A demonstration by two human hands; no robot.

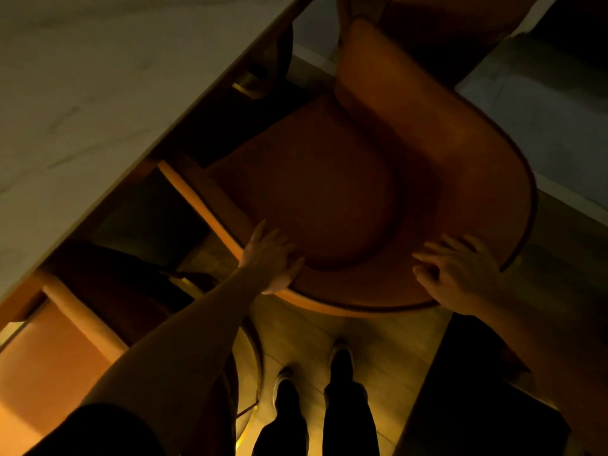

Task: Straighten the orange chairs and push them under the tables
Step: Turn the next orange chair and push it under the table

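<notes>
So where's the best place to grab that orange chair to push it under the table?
Probably the curved top rim of the backrest, from behind, where the person stands. The orange chair has a wrap-around back that opens toward the table, so the rim nearest the feet gives two spread holds. The left hand already rests on it near one end; the right hand hovers with its fingers spread over the other.

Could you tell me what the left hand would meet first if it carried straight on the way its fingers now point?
The left hand rests on the orange chair's curved back rim, fingers pointing toward the table. Continuing on, it would probably cross the chair's armrest first, then the table edge, though depth is unclear.
</notes>
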